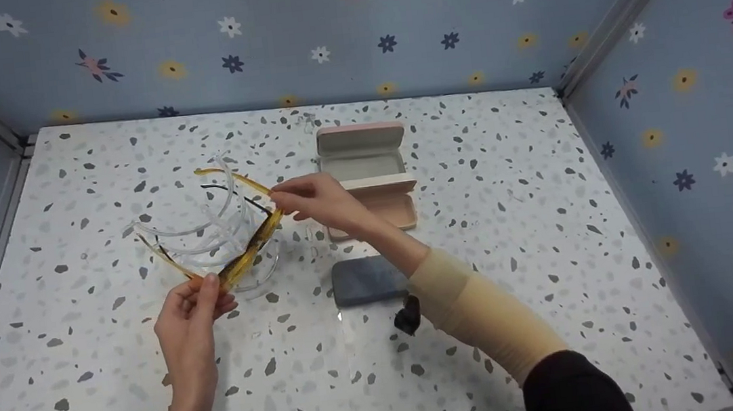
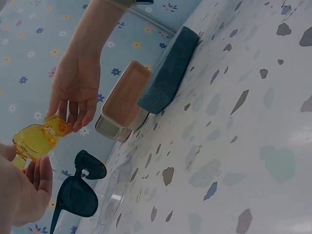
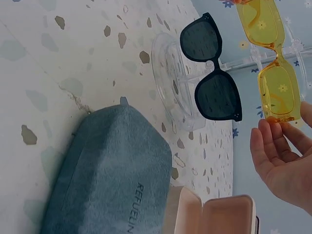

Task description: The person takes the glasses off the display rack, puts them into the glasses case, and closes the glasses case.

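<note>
Both hands hold a pair of yellow-framed glasses [image 3: 280, 90] by its two ends, above a clear glasses stand [image 1: 171, 229]. My left hand [image 1: 192, 326] pinches the near end between thumb and fingers. At the far end, my right hand [image 1: 322, 200] pinches the other hinge corner. The temples are unfolded and point to the back left in the head view. Dark sunglasses [image 3: 219, 95] rest on a lower level of the stand, beneath the yellow pair; in the head view the yellow pair largely hides them.
Right of the stand are two open glasses cases, one with a grey lining [image 1: 362, 165] and one with a pink lining [image 1: 387, 210]. A closed blue-grey case [image 1: 364, 280] lies nearer, below the right forearm. Flowered walls [image 1: 320, 26] border the speckled table [image 1: 511, 217].
</note>
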Available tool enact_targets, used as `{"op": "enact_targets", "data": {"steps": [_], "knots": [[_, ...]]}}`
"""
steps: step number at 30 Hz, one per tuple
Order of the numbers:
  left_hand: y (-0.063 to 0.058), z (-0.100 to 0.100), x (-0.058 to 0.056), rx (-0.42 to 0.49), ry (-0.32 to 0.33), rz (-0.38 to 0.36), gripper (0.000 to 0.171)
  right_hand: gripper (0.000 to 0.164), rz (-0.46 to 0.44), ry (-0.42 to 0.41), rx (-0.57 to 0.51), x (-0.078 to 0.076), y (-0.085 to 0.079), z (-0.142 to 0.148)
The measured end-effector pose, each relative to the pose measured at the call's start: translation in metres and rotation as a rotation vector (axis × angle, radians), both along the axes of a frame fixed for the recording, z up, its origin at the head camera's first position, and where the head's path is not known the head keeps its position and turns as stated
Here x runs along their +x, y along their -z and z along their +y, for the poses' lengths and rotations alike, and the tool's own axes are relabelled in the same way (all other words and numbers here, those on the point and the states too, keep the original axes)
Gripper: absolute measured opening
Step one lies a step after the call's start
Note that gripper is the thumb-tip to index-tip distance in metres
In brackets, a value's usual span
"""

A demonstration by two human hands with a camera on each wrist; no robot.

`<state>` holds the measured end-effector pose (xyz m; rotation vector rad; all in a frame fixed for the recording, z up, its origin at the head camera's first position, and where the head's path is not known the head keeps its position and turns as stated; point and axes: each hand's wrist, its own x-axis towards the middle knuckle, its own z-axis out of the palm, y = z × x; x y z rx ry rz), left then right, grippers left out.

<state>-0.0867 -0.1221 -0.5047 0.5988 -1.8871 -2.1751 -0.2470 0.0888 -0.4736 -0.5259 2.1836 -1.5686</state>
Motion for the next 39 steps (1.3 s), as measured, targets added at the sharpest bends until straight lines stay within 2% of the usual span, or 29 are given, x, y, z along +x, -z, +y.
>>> {"op": "enact_targets", "data": {"steps": [9,14,17,25,30,39], "knots": [[0.003,0.018,0.003,0.023,0.044,0.0,0.03,0.043,-0.04,-0.017,0.008,-0.002,-0.006,0.018],[0.004,0.028,0.004,0.036,0.077,0.031,0.03,0.043,-0.042,-0.01,0.026,-0.004,-0.009,0.03],[0.004,0.034,0.005,0.064,0.097,0.054,0.03,0.042,-0.037,0.0,0.021,-0.006,-0.011,0.036],[0.004,0.052,0.005,0.076,0.159,0.034,0.031,0.04,-0.032,0.021,0.003,-0.009,-0.016,0.052],[0.004,0.064,0.005,0.095,0.18,0.028,0.032,0.04,-0.004,0.012,0.023,-0.009,-0.019,0.061],[0.002,0.084,0.002,0.162,0.211,0.056,0.025,0.037,0.022,0.048,0.013,-0.014,-0.024,0.078]]}}
